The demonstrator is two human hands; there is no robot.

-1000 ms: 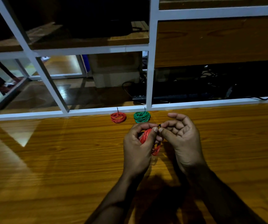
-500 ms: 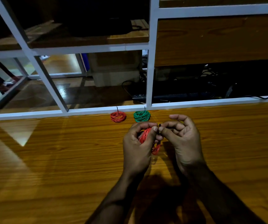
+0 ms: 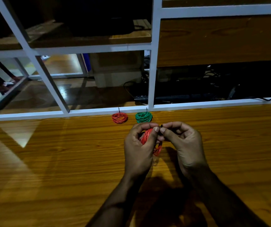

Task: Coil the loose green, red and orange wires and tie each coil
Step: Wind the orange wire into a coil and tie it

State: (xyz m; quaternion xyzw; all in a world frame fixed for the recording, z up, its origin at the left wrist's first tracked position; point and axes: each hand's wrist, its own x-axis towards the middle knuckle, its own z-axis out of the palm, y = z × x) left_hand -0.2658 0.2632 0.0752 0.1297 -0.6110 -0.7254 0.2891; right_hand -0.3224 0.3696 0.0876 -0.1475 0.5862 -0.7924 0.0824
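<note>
My left hand (image 3: 139, 148) grips an orange-red wire coil (image 3: 146, 136) above the wooden table (image 3: 49, 161), thumb and fingers curled round it. Part of that coil hangs below between the two hands. My right hand (image 3: 184, 145) pinches a thin black tie (image 3: 161, 126) at the coil's top, right beside my left thumb. Two tied coils lie at the table's far edge: a red coil (image 3: 120, 118) on the left and a green coil (image 3: 143, 117) next to it, each with a short black tie end sticking up.
A white metal frame (image 3: 151, 63) runs along the table's far edge and rises as uprights. Behind it are wooden shelves, a pale box (image 3: 116, 74) and dark cables and a power strip (image 3: 172, 97) on the floor.
Both hands stay in almost the same place. The fingers of my right hand have curled in a little tighter around the tie.
</note>
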